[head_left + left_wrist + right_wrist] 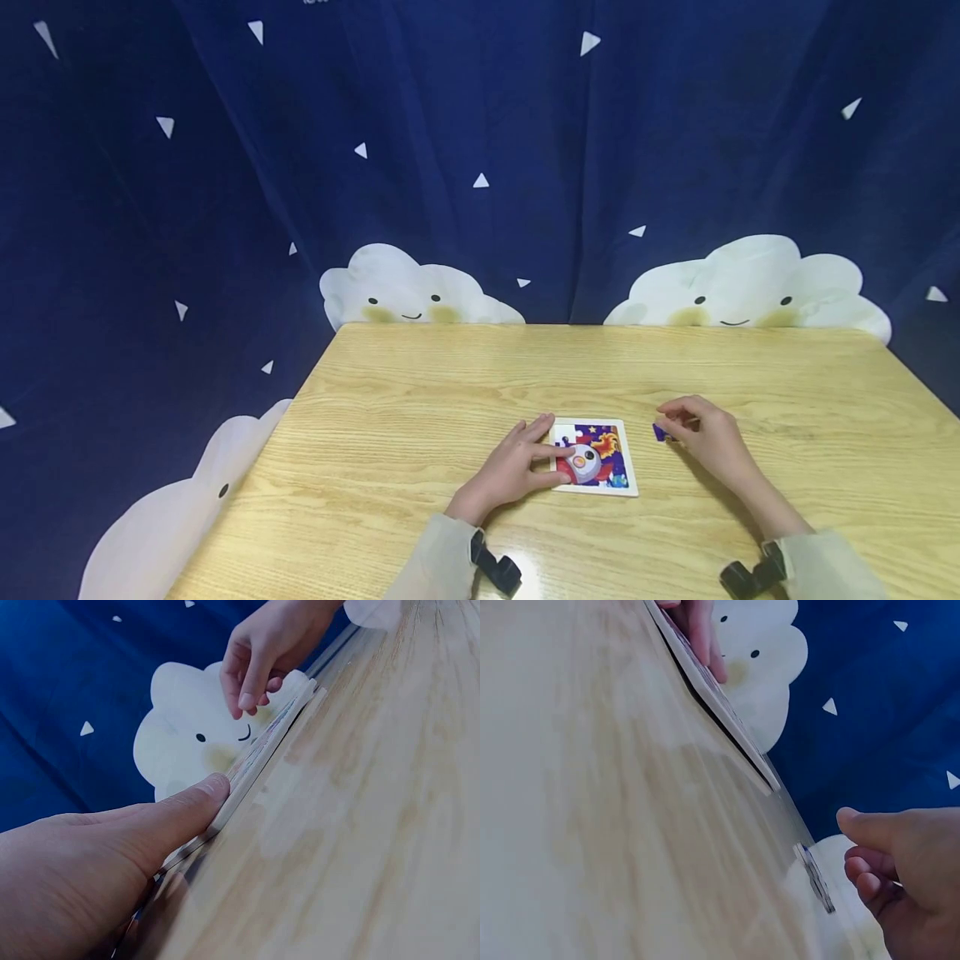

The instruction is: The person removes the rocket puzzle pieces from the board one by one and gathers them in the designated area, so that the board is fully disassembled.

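A small jigsaw puzzle in a white frame lies flat on the table, its picture showing a penguin-like figure on purple. White backing shows in its upper left part. My left hand rests on its left side with fingers stretched out; the thumb touches the frame edge in the left wrist view. Right of the frame, my right hand hovers with bent fingers over loose puzzle pieces. In the right wrist view these pieces lie on the table, apart from the thumb. Nothing shows between the right hand's fingertips.
The wooden table reaches back to a dark blue curtain with white triangles and smiling clouds. A black wrist strap with a camera sits on the left sleeve, and another wrist camera on the right.
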`<control>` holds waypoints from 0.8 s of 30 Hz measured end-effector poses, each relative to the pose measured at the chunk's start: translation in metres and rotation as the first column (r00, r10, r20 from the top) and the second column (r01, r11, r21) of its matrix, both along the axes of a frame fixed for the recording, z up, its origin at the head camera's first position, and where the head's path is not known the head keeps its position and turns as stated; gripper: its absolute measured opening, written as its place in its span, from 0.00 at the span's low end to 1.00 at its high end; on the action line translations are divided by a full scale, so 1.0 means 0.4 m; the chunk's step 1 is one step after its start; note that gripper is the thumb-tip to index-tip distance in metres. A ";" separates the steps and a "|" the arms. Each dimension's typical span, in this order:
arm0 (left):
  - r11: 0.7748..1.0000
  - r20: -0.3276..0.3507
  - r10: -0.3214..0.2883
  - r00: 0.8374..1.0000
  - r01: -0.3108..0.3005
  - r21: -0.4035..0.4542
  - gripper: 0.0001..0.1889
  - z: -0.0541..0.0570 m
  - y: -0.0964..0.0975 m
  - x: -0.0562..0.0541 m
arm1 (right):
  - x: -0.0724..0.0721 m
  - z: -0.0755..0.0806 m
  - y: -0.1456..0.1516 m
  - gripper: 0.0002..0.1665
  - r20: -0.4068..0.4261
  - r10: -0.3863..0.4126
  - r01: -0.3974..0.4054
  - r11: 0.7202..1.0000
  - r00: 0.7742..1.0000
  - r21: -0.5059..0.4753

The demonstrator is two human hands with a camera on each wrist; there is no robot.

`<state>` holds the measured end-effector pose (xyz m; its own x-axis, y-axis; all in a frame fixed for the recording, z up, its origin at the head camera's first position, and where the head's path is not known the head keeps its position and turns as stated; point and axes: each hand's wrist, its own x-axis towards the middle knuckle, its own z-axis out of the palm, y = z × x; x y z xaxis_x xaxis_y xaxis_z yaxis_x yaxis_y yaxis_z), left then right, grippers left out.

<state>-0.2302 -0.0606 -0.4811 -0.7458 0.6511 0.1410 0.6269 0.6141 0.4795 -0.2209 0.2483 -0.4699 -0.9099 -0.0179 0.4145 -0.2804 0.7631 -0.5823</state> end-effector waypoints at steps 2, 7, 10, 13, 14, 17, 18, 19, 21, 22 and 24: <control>1.000 -0.006 -0.001 1.000 0.001 -0.001 0.23 -0.001 0.000 -0.001 | -0.003 0.001 -0.010 0.11 -0.009 0.025 -0.025 1.000 1.000 -0.005; 1.000 -0.013 -0.004 1.000 0.004 0.003 0.23 0.000 -0.001 -0.002 | -0.009 0.002 -0.040 0.11 -0.024 0.079 -0.080 0.997 0.997 -0.015; 1.000 -0.016 -0.004 1.000 0.004 0.003 0.23 0.001 -0.001 -0.002 | -0.014 0.003 -0.058 0.11 -0.006 0.096 -0.096 0.995 0.995 -0.024; 1.000 -0.023 -0.005 1.000 0.005 -0.001 0.23 0.002 -0.002 0.000 | -0.018 0.004 -0.076 0.10 0.025 0.114 -0.113 0.993 0.993 -0.040; 1.000 -0.029 -0.004 1.000 0.004 -0.003 0.23 0.002 -0.002 0.000 | -0.020 0.004 -0.082 0.10 0.033 0.121 -0.119 0.992 0.992 -0.042; 1.000 -0.028 0.000 1.000 0.000 -0.008 0.23 0.002 -0.002 0.001 | -0.024 0.002 -0.100 0.10 0.047 0.141 -0.139 0.989 0.989 -0.044; 1.000 -0.025 0.001 1.000 -0.001 -0.009 0.23 0.002 -0.002 0.002 | -0.026 0.001 -0.105 0.10 0.049 0.148 -0.146 0.988 0.988 -0.045; 1.000 -0.022 0.002 1.000 -0.002 -0.010 0.23 0.002 -0.001 0.002 | -0.027 0.000 -0.110 0.10 0.049 0.154 -0.152 0.987 0.987 -0.044; 1.000 -0.015 0.001 1.000 -0.001 -0.011 0.23 0.003 0.000 0.002 | -0.030 -0.001 -0.121 0.10 0.056 0.165 -0.163 0.986 0.985 -0.045; 1.000 -0.009 0.001 1.000 -0.001 -0.010 0.23 0.004 0.000 0.002 | -0.032 -0.001 -0.125 0.10 0.061 0.171 -0.169 0.985 0.983 -0.044; 1.000 -0.013 -0.002 1.000 0.002 -0.011 0.23 0.005 0.000 0.002 | -0.034 -0.001 -0.134 0.10 0.080 0.182 -0.178 0.983 0.980 -0.044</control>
